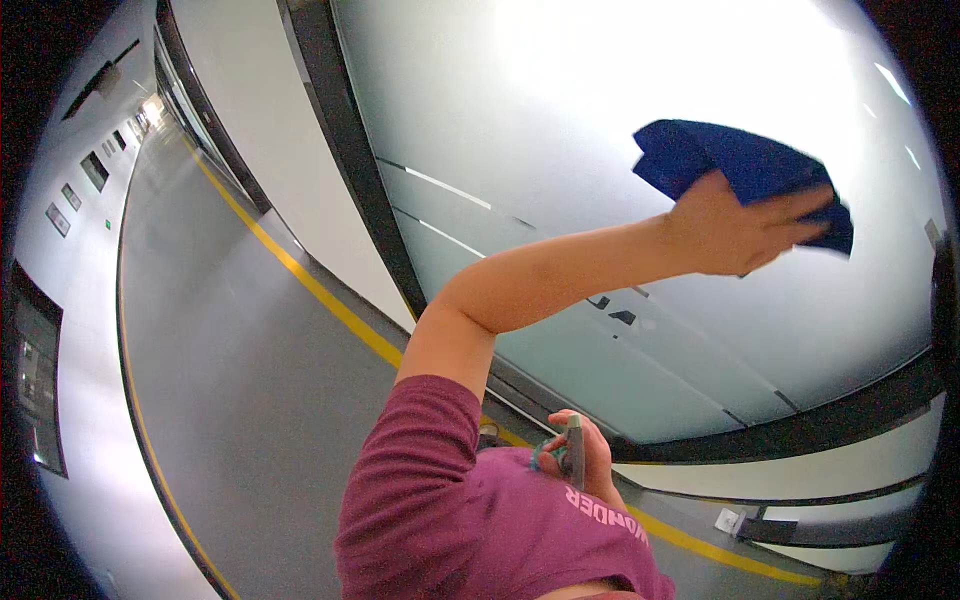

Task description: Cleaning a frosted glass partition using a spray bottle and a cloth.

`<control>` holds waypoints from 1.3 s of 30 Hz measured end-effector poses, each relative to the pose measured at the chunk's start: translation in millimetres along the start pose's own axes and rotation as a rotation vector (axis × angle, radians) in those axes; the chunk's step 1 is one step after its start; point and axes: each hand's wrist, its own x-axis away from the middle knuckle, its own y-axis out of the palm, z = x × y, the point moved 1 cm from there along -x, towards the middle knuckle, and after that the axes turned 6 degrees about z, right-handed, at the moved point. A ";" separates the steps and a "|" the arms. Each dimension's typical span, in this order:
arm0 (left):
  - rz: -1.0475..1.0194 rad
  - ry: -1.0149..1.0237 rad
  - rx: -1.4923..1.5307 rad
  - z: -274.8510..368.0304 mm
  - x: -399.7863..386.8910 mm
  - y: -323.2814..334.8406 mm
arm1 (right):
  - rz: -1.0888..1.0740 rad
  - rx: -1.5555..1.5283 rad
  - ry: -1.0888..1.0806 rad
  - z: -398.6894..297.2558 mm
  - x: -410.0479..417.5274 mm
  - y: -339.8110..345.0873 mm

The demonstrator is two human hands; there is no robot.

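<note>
My left hand [742, 225] reaches out across a large frosted glass panel [465, 142]. It presses a dark blue cloth [697, 150] against the pane, with fingers spread over the cloth; part of the cloth sticks out beyond the hand. Close to my chest, my right hand [596, 454] is closed around a grey handheld object [575, 450] with a pale tip. Something teal shows beside those fingers, too small to identify. Dark lettering [621, 316] and thin stripes mark the glass below my left forearm.
A dark frame [337, 142] borders the glass. Along its foot runs a grey corridor floor [247, 375] with a yellow line [300, 274]. The opposite white wall [82, 292] carries framed pictures and a dark window [41, 367]. A small white item [727, 520] lies at the lower right.
</note>
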 end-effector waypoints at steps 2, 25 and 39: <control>0.052 0.053 0.019 0.1 13.0 5.4 | 0.004 -0.030 0.013 5.4 -0.2 5.2; 0.220 -0.396 -0.344 -362.1 214.3 -153.0 | -0.100 -0.003 -0.023 23.2 -53.3 37.1; 0.370 -1.121 -0.174 -296.4 213.9 -125.8 | -0.158 0.047 -0.043 32.1 -60.3 30.3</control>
